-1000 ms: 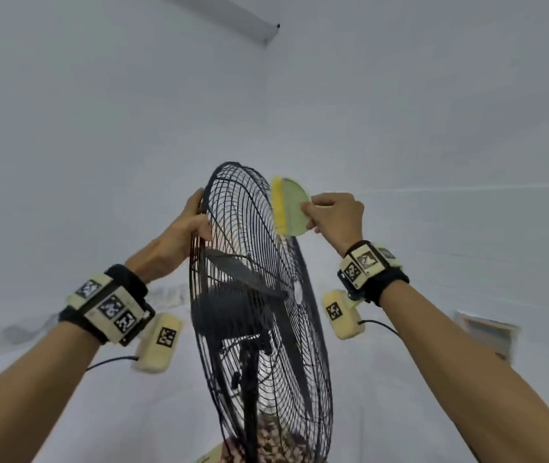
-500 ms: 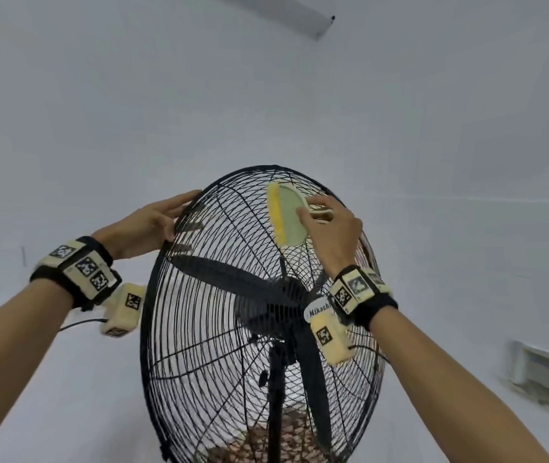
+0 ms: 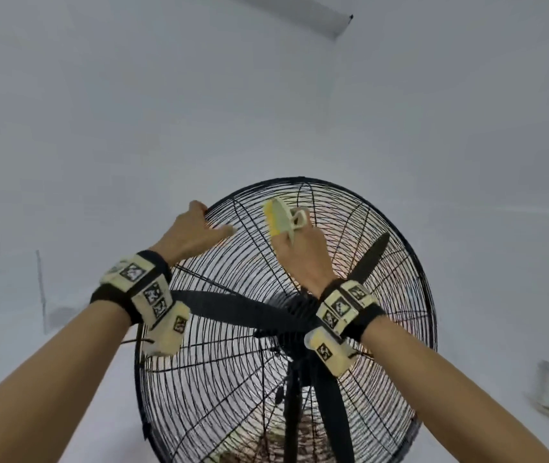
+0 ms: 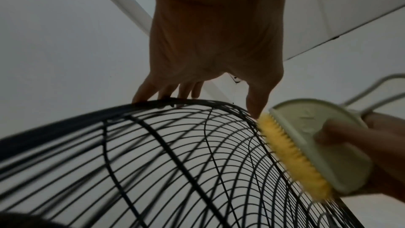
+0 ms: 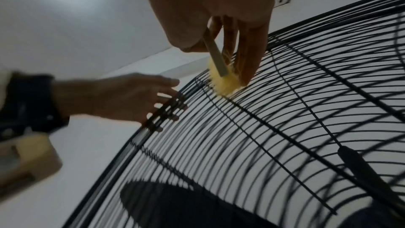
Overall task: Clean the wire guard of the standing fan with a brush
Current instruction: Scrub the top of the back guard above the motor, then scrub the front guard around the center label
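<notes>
My left hand point(image 3: 196, 233) sits at the upper-left of the wire guard point(image 3: 233, 379): fingers point(image 4: 151, 91) hooked over the outer rim point(image 4: 65, 120), thumb laid along the wires pointing toward the brush. It grips the rim, steadying the fan head.

Just to the right of that thumb, the brush point(image 3: 279, 217). My right hand point(image 3: 303, 255) pinches its pale green back, thumb on one face, fingers on the other, loop handle sticking up beyond the knuckles. Yellow bristles point(image 4: 291, 155) press flat against the guard, near the top, close inside the rim.

Below both grips, behind the wires: black blades point(image 3: 233, 309), at rest as far as I can tell.

Risks, as I judge them:
- Brush very close to my left thumb; a stroke leftward would rake it.
- Pinch is on the flat body only; bristles snagging a wire could twist the brush out.
- Pressing hard high on the guard could tip the stand if the left hand slackens.
</notes>
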Demonstrator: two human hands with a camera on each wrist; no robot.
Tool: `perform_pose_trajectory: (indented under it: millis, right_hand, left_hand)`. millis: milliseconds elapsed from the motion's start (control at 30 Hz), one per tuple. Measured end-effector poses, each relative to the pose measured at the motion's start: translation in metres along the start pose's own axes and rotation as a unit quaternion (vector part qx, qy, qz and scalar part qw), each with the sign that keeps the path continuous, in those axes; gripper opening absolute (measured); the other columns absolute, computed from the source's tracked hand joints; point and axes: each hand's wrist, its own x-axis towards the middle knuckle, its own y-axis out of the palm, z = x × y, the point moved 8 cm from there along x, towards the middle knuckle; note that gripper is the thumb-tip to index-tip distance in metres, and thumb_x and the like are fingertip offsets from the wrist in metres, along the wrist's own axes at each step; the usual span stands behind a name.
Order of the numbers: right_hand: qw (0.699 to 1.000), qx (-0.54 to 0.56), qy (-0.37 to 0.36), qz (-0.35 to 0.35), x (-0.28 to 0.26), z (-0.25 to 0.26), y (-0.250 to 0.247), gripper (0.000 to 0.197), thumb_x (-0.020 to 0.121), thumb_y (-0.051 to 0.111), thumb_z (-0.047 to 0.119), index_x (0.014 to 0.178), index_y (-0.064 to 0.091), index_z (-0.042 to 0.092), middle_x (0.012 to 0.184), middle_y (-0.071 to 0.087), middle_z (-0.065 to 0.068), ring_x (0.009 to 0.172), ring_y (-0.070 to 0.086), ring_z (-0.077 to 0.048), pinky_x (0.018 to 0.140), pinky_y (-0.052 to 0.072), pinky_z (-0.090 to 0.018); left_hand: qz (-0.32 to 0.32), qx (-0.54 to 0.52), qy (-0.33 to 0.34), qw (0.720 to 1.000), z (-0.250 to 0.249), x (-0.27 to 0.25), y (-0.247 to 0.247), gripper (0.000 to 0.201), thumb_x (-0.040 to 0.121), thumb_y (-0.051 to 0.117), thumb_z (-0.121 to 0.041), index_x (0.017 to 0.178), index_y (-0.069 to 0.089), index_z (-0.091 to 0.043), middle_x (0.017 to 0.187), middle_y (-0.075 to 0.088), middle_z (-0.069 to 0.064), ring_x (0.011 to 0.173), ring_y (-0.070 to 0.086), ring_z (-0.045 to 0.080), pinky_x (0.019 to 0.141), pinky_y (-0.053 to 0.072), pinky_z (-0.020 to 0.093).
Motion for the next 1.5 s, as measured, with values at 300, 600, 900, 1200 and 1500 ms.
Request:
perform_pose_trajectory:
  millis: [300, 600, 900, 1200, 1500]
  right_hand:
    - [0.97, -0.144, 0.045, -0.191, 0.079, 0.003, -0.091, 0.028, 0.107, 0.048, 0.019, 0.129, 0.058, 0.003, 0.091, 0.069, -0.013, 0.074, 0.06, -0.026, 0.068, 0.05, -0.034]
    - [0.973, -0.067, -0.222, 0.014, 0.058, 0.086, 0.007, 0.026, 0.104, 0.057, 0.016, 0.127, 0.071, 0.017, 0.075, 0.064, 0.008, 0.061, 0.051, -0.008, 0.071, 0.042, -0.018]
    - [0.97, -0.23, -0.061, -0.05, 0.103, 0.015, -0.023, 0.029, 0.108, 0.044, 0.015, 0.13, 0.061, 0.009, 0.1, 0.067, -0.011, 0.089, 0.06, -0.03, 0.086, 0.053, -0.041]
    - [0.985, -0.122, -0.016, -0.124, 0.094, 0.03, -0.052, 0.061, 0.098, 0.046, -0.003, 0.153, 0.037, 0.021, 0.081, 0.067, -0.009, 0.062, 0.063, -0.024, 0.059, 0.058, -0.04]
    - [0.98, -0.064, -0.189, 0.017, 0.08, 0.066, 0.004, 0.046, 0.102, 0.053, 0.017, 0.147, 0.052, 0.024, 0.069, 0.067, -0.002, 0.048, 0.055, -0.014, 0.052, 0.051, -0.028]
  left_hand:
    - [-0.01, 0.13, 0.029, 0.991, -0.025, 0.014, 0.026, 0.137, 0.062, 0.062, -0.095, 0.166, 0.01, -0.023, 0.166, 0.029, 0.013, 0.149, 0.033, 0.038, 0.114, 0.035, 0.064]
    - [-0.066, 0.113, 0.007, 0.991, -0.01, 0.018, 0.027, 0.133, 0.068, 0.068, -0.088, 0.163, 0.017, -0.011, 0.164, 0.034, 0.011, 0.147, 0.035, 0.032, 0.113, 0.036, 0.055]
    - [-0.109, 0.117, 0.04, 0.986, -0.008, 0.005, 0.023, 0.128, 0.066, 0.063, -0.092, 0.159, 0.027, -0.011, 0.157, 0.041, 0.011, 0.143, 0.039, 0.033, 0.112, 0.037, 0.059]
    - [-0.108, 0.118, 0.048, 0.986, -0.008, 0.012, 0.024, 0.126, 0.065, 0.059, -0.095, 0.156, 0.031, -0.012, 0.154, 0.044, 0.009, 0.14, 0.042, 0.032, 0.111, 0.04, 0.06]
    - [-0.084, 0.139, 0.032, 0.986, -0.009, 0.016, 0.025, 0.142, 0.056, 0.046, -0.103, 0.164, 0.016, -0.016, 0.16, 0.037, 0.012, 0.143, 0.039, 0.035, 0.11, 0.039, 0.059]
